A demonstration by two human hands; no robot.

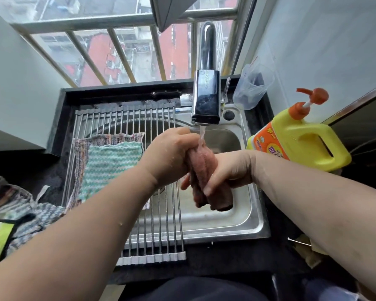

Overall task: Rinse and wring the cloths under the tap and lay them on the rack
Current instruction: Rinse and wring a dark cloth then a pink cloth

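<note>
Both hands point(169, 157) point(228, 170) gripping rolled cloth point(204, 168), wringing

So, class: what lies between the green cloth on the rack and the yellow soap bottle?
In the head view, the hands, left and right, gripping a rolled pinkish cloth under the tap's stream, lie between the green cloth and the yellow soap bottle.

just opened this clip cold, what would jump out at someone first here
Dead centre, both hands grip a rolled pinkish-brown cloth over the sink: the left hand at its top, the right hand lower, with the tap running onto it. To the left, a green-and-white cloth lies flat on the rack over a striped one. At right stands a bright yellow pump bottle.
</note>
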